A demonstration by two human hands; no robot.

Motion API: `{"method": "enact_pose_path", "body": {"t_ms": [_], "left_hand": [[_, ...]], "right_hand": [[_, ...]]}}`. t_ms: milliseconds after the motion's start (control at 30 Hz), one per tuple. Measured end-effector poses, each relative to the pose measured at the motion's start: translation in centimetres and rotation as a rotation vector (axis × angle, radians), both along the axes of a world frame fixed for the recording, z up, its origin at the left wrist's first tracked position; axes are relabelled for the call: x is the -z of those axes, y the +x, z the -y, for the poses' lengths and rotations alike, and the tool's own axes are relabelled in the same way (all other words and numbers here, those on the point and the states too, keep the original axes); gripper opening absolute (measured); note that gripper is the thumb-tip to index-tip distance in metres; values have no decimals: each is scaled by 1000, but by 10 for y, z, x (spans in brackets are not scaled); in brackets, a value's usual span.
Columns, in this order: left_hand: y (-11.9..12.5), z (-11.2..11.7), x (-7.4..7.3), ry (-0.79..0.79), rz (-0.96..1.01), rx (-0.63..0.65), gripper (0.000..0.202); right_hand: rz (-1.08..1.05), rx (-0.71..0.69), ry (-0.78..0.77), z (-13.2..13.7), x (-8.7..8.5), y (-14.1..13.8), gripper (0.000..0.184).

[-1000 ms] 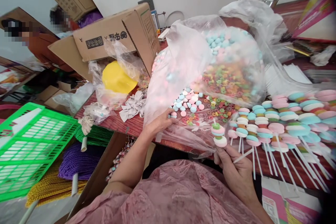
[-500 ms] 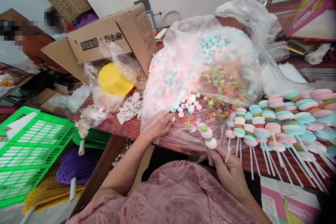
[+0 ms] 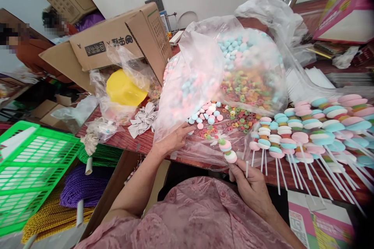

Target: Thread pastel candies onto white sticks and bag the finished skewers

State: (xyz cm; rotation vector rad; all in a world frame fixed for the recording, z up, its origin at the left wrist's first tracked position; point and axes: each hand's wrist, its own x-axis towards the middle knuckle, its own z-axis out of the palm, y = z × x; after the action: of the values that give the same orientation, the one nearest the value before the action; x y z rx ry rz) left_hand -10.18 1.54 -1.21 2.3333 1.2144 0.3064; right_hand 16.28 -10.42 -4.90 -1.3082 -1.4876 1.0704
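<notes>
My right hand point(image 3: 253, 186) is closed around a candy skewer point(image 3: 226, 149) held upright above the table's front edge. It carries pink, blue and white marshmallows with green ring candies between and on top. Another white stick point(image 3: 247, 169) pokes up from the same fingers. At the mouth of the clear plastic bag point(image 3: 166, 118), my left hand point(image 3: 173, 140) has its fingertips closed on a small pale marshmallow point(image 3: 191, 132). Loose marshmallows point(image 3: 209, 116) in pink, white and blue lie just beyond it, beside colourful ring candies point(image 3: 239, 120).
Several finished marshmallow skewers point(image 3: 309, 128) are stacked at the right. On the left stand an open cardboard box point(image 3: 117, 39), a yellow bowl-like piece point(image 3: 125, 88) in plastic, and a green basket point(image 3: 35, 179) over bundled cords point(image 3: 84, 184). People sit at the far left.
My left hand has drawn slightly back toward me with the marshmallow at its fingertips. The skewer in my right hand tilts a little more left. The whole view has shifted slightly.
</notes>
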Motion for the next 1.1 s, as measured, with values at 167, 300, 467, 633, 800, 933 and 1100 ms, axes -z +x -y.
{"method": "enact_pose_path", "body": {"t_ms": [167, 300, 467, 633, 800, 933, 1100], "left_hand": [[7, -1, -5, -21, 168, -146, 30], [22, 4, -11, -109, 524, -291, 25], [56, 15, -18, -542, 1048, -376, 41], [87, 25, -19, -615, 1230, -368, 41], [96, 28, -16, -486, 1163, -321, 39], [96, 29, -12, -428, 1173, -391, 37], [98, 29, -6, -444, 1190, -453, 38]], "right_hand": [[19, -21, 7, -1, -4, -2, 37], [16, -28, 12, -2, -7, -4, 36], [24, -20, 33, -3, -11, -6, 32], [80, -6, 65, -4, -15, -2, 31], [121, 15, 95, -3, -15, 3, 28], [131, 22, 119, -1, -16, 4, 25], [125, 13, 142, -1, -20, 3, 30]]}}
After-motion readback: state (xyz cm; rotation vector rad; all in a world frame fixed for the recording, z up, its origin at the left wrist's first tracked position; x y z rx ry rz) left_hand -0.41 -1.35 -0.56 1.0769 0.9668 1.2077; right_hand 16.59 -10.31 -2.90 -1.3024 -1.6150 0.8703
